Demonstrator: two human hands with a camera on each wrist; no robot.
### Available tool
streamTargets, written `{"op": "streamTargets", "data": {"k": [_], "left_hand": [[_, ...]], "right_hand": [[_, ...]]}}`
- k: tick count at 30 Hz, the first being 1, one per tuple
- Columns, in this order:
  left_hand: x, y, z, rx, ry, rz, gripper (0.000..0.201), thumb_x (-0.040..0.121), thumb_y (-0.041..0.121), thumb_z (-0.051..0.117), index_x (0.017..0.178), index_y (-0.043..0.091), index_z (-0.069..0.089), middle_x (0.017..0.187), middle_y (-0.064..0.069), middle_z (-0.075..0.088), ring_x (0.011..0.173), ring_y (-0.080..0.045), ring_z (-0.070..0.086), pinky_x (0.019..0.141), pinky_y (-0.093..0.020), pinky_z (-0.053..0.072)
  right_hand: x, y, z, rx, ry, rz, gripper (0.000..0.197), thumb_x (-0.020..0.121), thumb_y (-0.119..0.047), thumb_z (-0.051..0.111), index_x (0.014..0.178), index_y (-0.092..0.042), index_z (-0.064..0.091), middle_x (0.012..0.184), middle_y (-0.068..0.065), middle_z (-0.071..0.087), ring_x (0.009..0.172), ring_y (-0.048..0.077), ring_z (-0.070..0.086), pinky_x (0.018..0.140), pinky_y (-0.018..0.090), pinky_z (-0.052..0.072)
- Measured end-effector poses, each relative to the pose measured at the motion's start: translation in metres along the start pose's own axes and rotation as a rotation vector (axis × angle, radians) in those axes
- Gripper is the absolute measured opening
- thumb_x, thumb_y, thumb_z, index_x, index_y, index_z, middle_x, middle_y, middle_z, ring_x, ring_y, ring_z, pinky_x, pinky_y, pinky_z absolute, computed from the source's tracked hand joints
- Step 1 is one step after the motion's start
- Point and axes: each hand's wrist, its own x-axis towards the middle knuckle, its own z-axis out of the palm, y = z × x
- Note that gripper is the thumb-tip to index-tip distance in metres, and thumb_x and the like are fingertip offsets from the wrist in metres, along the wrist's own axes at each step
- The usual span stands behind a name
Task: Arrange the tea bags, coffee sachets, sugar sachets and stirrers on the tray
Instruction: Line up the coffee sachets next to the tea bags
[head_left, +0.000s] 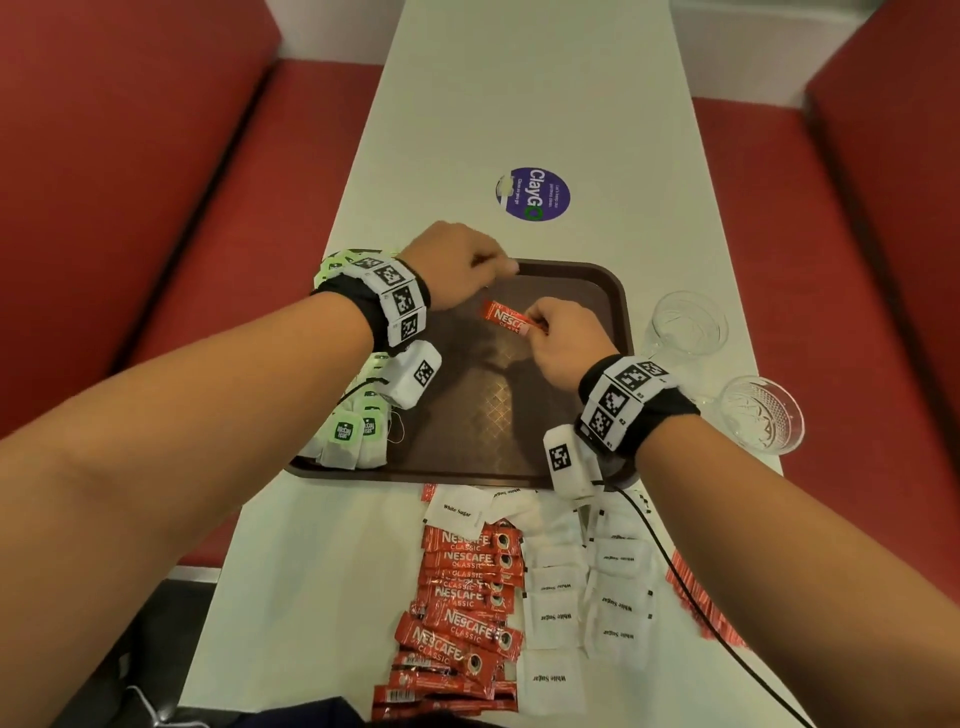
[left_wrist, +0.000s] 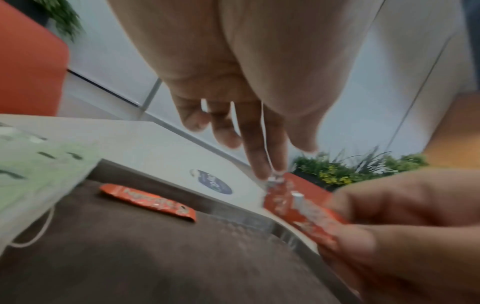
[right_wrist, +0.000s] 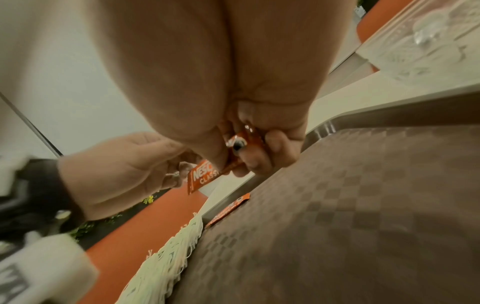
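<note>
The right hand (head_left: 558, 340) pinches a Nescafé sachet (head_left: 506, 318), its long axis pointing up-left over the tray (head_left: 621, 312). The left hand (head_left: 457, 260) hovers nearer the far rim, fingers seemingly loose and empty.

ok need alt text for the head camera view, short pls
Seen from above, a right hand pinches a red coffee sachet over a brown tray, with the left hand at the tray's far edge. Tea bags line the tray's left side; more sachets wait on the white table.
</note>
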Motion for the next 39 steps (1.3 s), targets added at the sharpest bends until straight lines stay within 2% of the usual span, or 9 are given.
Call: {"op": "streamTargets", "data": {"k": [4, 8, 14, 18, 21, 25, 30, 34, 39], "left_hand": [[-0.021, 0.008, -0.002, 0.089, -0.176, 0.119, 0.013, 0.087, 0.037, 0.071, 0.098, 0.031, 0.076, 0.081, 0.015, 0.066, 0.075, -0.006, 0.056, 0.073, -0.027, 0.043], [-0.025, -0.005, -0.002, 0.193, -0.198, 0.006, 0.005, 0.088, 0.029, 0.071, 0.091, 0.028, 0.074, 0.078, 0.012, 0.064, 0.079, -0.012, 0.059, 0.075, -0.029, 0.045], [-0.032, -0.022, 0.018, 0.370, -0.291, -0.135, 0.006, 0.088, 0.037, 0.069, 0.089, 0.033, 0.074, 0.081, 0.016, 0.062, 0.086, -0.009, 0.060, 0.070, -0.027, 0.043], [-0.029, -0.024, 0.025, 0.360, -0.250, -0.183, 0.013, 0.088, 0.036, 0.069, 0.099, 0.031, 0.073, 0.091, 0.013, 0.064, 0.095, -0.013, 0.061, 0.082, -0.031, 0.048], [-0.030, -0.025, 0.030, 0.289, -0.254, -0.141, 0.018, 0.088, 0.032, 0.071, 0.103, 0.024, 0.073, 0.099, 0.007, 0.069, 0.090, -0.011, 0.058, 0.083, -0.028, 0.047], [-0.022, -0.022, 0.032, 0.358, -0.352, -0.195, 0.019, 0.090, 0.022, 0.069, 0.109, 0.022, 0.073, 0.110, 0.001, 0.068, 0.106, -0.020, 0.062, 0.094, -0.033, 0.050], [-0.003, -0.029, 0.031, 0.380, -0.250, -0.244, 0.018, 0.091, 0.014, 0.066, 0.105, 0.020, 0.075, 0.118, -0.007, 0.067, 0.108, -0.028, 0.062, 0.092, -0.033, 0.049], [0.017, -0.026, 0.032, 0.401, -0.277, -0.272, 0.026, 0.094, 0.011, 0.058, 0.116, 0.015, 0.071, 0.125, -0.012, 0.064, 0.113, -0.032, 0.061, 0.100, -0.037, 0.048], [0.027, -0.031, 0.035, 0.505, -0.282, -0.262, 0.027, 0.096, 0.010, 0.054, 0.117, 0.011, 0.069, 0.121, -0.014, 0.065, 0.106, -0.032, 0.064, 0.093, -0.036, 0.051]], "right_hand": [[0.002, -0.011, 0.003, -0.003, -0.006, -0.026, 0.009, 0.099, -0.023, 0.058, 0.100, -0.018, 0.065, 0.086, 0.002, 0.063, 0.075, 0.018, 0.058, 0.062, 0.026, 0.037], [-0.001, -0.014, 0.007, 0.019, -0.020, 0.017, 0.017, 0.094, -0.023, 0.064, 0.111, -0.020, 0.062, 0.097, -0.002, 0.065, 0.086, 0.017, 0.062, 0.076, 0.029, 0.047], [-0.034, -0.009, 0.011, -0.176, -0.487, -0.039, 0.026, 0.080, -0.037, 0.081, 0.098, -0.024, 0.067, 0.093, -0.007, 0.067, 0.085, 0.013, 0.064, 0.077, 0.028, 0.052], [-0.056, -0.009, 0.018, -0.364, -0.692, -0.110, 0.032, 0.076, -0.039, 0.083, 0.102, -0.023, 0.075, 0.095, -0.008, 0.070, 0.086, 0.012, 0.063, 0.079, 0.026, 0.052], [-0.061, -0.005, 0.026, -0.413, -0.685, -0.132, 0.025, 0.078, -0.034, 0.081, 0.100, -0.023, 0.078, 0.095, -0.006, 0.073, 0.088, 0.015, 0.065, 0.075, 0.026, 0.051], [-0.063, -0.005, 0.028, -0.406, -0.649, -0.147, 0.022, 0.079, -0.031, 0.080, 0.099, -0.022, 0.079, 0.098, -0.004, 0.074, 0.091, 0.016, 0.067, 0.079, 0.028, 0.054], [-0.064, -0.004, 0.029, -0.362, -0.642, -0.137, 0.021, 0.078, -0.030, 0.082, 0.098, -0.023, 0.080, 0.099, -0.006, 0.076, 0.091, 0.015, 0.068, 0.084, 0.030, 0.057], [-0.064, -0.001, 0.032, -0.335, -0.640, -0.112, 0.019, 0.078, -0.030, 0.083, 0.095, -0.024, 0.080, 0.095, -0.006, 0.076, 0.090, 0.013, 0.069, 0.085, 0.033, 0.058], [-0.064, -0.004, 0.030, -0.342, -0.649, -0.098, 0.020, 0.078, -0.029, 0.083, 0.096, -0.023, 0.080, 0.096, -0.006, 0.076, 0.091, 0.014, 0.069, 0.086, 0.033, 0.058]]}}
